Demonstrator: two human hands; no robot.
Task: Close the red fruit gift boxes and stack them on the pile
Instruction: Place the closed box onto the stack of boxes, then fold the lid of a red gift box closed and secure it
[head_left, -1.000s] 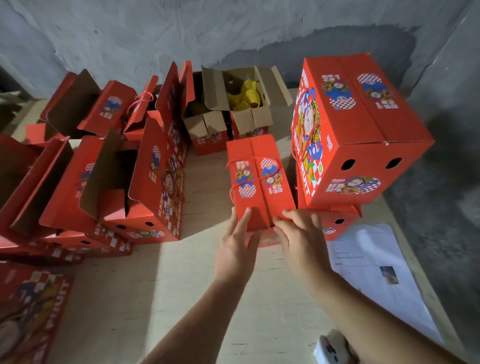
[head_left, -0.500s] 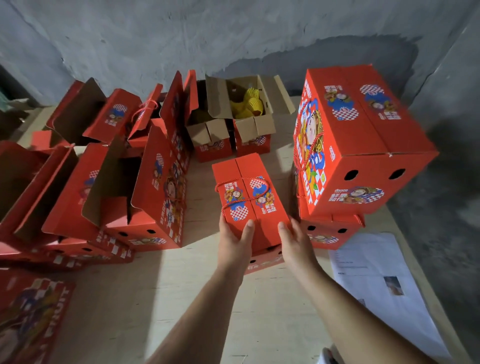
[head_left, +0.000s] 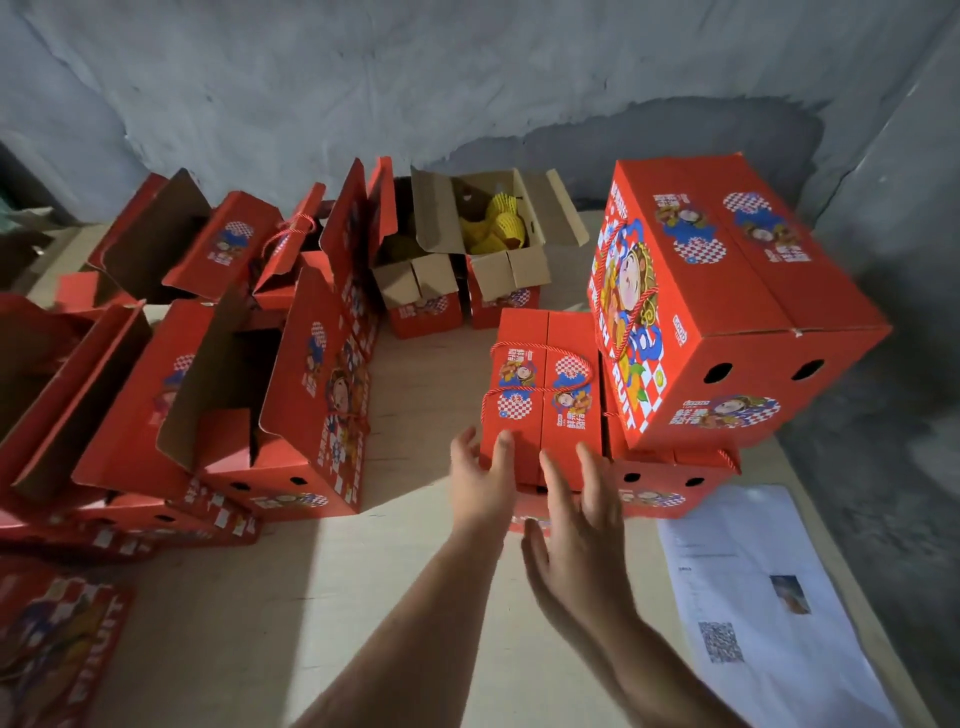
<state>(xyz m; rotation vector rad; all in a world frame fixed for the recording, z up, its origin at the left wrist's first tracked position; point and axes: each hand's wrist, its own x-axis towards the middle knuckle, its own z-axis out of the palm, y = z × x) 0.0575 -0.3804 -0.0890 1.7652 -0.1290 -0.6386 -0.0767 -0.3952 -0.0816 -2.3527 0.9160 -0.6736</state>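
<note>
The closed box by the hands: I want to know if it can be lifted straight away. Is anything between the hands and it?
Nothing visible. The left hand has its fingertips at the closed box's near end, and the right hand is open just short of it, with only bare table around. Its cord handle lies across the top.

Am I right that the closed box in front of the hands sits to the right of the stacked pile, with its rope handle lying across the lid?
Not quite: the head view shows the closed box to the left of the pile, not the right. Its rope handle does lie across the lid, and both hands, left and right, are in front of it.
</note>
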